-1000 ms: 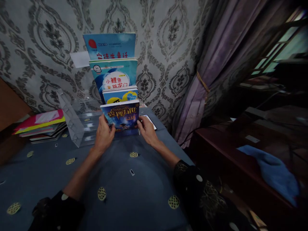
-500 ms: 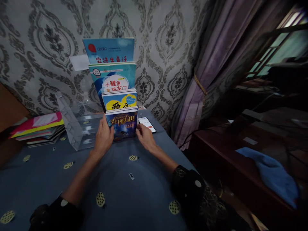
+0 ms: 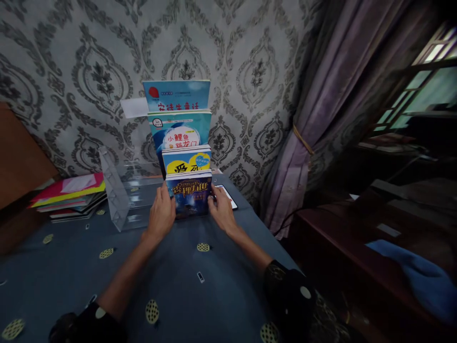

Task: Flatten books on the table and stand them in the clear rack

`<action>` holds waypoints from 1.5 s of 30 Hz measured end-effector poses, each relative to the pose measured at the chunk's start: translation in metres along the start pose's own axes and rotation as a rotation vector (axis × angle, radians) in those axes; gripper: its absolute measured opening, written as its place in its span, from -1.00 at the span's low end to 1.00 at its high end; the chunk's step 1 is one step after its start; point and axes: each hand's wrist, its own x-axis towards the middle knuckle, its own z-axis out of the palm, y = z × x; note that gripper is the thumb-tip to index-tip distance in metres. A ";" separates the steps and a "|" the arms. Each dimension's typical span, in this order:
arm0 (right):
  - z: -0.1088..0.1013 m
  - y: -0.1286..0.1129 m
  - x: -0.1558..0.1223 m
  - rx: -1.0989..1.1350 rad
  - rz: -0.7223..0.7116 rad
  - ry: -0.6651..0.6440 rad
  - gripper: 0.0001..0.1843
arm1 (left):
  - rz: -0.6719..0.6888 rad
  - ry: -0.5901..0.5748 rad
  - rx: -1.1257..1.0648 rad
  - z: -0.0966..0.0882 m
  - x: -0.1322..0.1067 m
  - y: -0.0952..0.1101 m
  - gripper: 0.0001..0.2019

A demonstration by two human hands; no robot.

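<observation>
A dark blue book (image 3: pixel 191 194) stands upright in the front slot of a clear tiered rack (image 3: pixel 117 195) on the blue table. My left hand (image 3: pixel 161 214) grips its left edge, thumb on the cover. My right hand (image 3: pixel 222 212) is closed on its right edge. Behind it, stepped upward, stand a yellow-and-blue book (image 3: pixel 186 161), a teal book with a white oval (image 3: pixel 179 131) and a light blue book (image 3: pixel 176 95).
A phone (image 3: pixel 228 196) lies just right of the rack, partly hidden by my right hand. A stack of coloured books (image 3: pixel 67 195) lies at the left. A purple curtain (image 3: pixel 314 119) hangs at the right, with a dark wooden desk and blue cloth (image 3: pixel 417 278) beyond.
The dark blue book has sunk lower into the front slot, both hands staying on its edges. The view has shifted so everything sits lower and further right.
</observation>
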 end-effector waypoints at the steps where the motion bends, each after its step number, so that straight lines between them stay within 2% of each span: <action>1: 0.000 0.000 0.000 -0.006 -0.005 -0.004 -0.47 | 0.004 0.001 0.000 0.000 0.000 0.000 -0.50; 16: 0.002 -0.010 -0.005 -0.105 0.019 -0.029 -0.42 | -0.033 -0.008 -0.036 -0.002 0.000 0.003 -0.48; 29: 0.004 -0.020 0.014 -0.036 0.071 0.024 -0.48 | -0.053 -0.053 -0.057 -0.007 0.002 0.006 -0.49; 37: 0.006 -0.020 0.012 -0.036 0.045 0.054 -0.57 | -0.058 -0.045 -0.082 -0.006 0.001 0.005 -0.47; 45: 0.006 -0.019 0.011 -0.054 0.019 0.038 -0.50 | -0.041 -0.029 -0.095 -0.007 0.001 0.003 -0.46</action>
